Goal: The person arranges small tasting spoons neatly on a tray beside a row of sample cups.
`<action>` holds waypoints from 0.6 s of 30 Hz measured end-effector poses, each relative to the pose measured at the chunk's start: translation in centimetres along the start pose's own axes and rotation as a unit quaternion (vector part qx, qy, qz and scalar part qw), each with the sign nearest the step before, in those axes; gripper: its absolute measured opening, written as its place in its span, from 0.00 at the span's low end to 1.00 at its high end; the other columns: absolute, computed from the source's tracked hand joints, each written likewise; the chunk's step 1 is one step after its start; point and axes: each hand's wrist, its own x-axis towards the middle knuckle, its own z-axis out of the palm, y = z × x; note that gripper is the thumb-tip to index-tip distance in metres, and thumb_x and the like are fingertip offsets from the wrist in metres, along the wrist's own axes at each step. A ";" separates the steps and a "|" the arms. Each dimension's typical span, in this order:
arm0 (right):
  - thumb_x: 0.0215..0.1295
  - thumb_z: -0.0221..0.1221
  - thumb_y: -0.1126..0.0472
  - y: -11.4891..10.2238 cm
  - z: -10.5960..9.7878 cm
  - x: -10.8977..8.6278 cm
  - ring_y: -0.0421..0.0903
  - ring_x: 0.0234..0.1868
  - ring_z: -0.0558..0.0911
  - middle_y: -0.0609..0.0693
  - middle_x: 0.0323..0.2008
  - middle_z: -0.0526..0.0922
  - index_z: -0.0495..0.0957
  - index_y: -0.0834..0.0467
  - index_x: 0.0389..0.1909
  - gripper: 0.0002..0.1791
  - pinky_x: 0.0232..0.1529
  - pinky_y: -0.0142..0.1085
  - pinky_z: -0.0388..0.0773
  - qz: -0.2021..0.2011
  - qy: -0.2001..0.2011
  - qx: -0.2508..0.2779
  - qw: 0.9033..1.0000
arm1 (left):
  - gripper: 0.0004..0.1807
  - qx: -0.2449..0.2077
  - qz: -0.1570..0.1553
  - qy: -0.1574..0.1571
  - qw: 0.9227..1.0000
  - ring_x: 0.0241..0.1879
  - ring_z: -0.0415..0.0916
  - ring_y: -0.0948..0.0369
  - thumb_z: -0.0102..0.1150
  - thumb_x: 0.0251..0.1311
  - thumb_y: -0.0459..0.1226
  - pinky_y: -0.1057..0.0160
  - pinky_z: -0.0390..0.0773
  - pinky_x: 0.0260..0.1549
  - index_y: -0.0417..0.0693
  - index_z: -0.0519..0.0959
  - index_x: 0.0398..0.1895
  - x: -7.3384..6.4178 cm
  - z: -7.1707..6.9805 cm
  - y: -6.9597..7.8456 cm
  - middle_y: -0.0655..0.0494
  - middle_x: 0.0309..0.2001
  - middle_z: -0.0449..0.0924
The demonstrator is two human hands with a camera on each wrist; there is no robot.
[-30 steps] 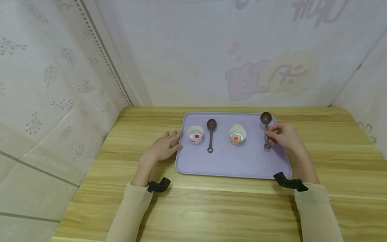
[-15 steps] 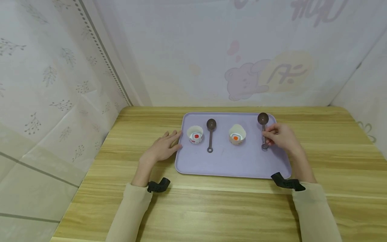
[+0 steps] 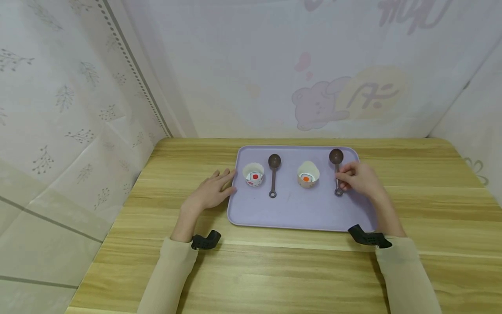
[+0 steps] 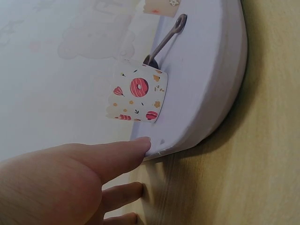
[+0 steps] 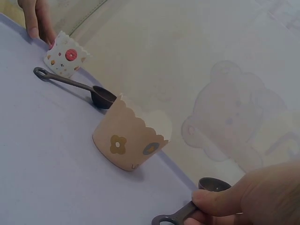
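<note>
My right hand [image 3: 361, 178] pinches the handle of a dark brown measuring spoon [image 3: 336, 156], bowl end away from me, over the right part of a lavender tray [image 3: 302, 213]. In the right wrist view, the thumb lies across that spoon's handle. Fingers outstretched, my left hand [image 3: 211, 190] rests at the tray's left edge, its thumb touching the rim in the left wrist view. Nearest to it stands a white paper baking cup [image 4: 136, 96] with red doughnut prints. A second brown measuring spoon [image 3: 273, 174] lies beside that cup. A beige baking cup [image 5: 129, 136] stands between the two spoons.
Inside the white cup is a piece with a red centre [image 3: 255, 176]; the beige cup holds one with an orange centre [image 3: 306, 179]. The tray lies on a wooden table [image 3: 274, 274]. Printed cloth [image 3: 243, 78] hangs behind and at the sides.
My right hand has moved left with the measuring spoon, from the tray's right rim inward towards the beige cup. The left hand, both cups and the other spoon have stayed in place.
</note>
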 end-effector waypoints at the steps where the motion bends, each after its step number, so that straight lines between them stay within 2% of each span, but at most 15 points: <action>1: 0.70 0.61 0.67 0.0 0.1 0.0 0.38 0.22 0.82 0.53 0.26 0.84 0.73 0.75 0.43 0.13 0.26 0.33 0.84 -0.001 -0.001 -0.001 1.000 | 0.34 0.000 0.000 0.000 1.000 0.76 0.42 0.34 0.47 0.77 0.48 0.34 0.46 0.72 0.48 0.55 0.80 0.0 0.0 0.0 0.40 0.78 0.51; 9: 0.71 0.61 0.67 0.0 0.5 0.2 0.39 0.22 0.82 0.54 0.27 0.84 0.73 0.75 0.43 0.13 0.26 0.32 0.83 0.006 -0.008 -0.004 1.000 | 0.34 -0.003 -0.002 -0.002 1.000 0.76 0.42 0.35 0.47 0.77 0.48 0.34 0.45 0.72 0.49 0.55 0.81 -0.1 -0.1 0.0 0.40 0.78 0.50; 18: 0.69 0.61 0.69 0.1 0.9 0.4 0.40 0.21 0.81 0.52 0.22 0.82 0.73 0.75 0.41 0.11 0.24 0.32 0.83 -0.001 -0.008 0.000 1.000 | 0.34 -0.004 -0.003 -0.003 1.000 0.76 0.42 0.35 0.47 0.77 0.49 0.35 0.45 0.73 0.50 0.54 0.81 0.0 0.0 -0.1 0.41 0.78 0.50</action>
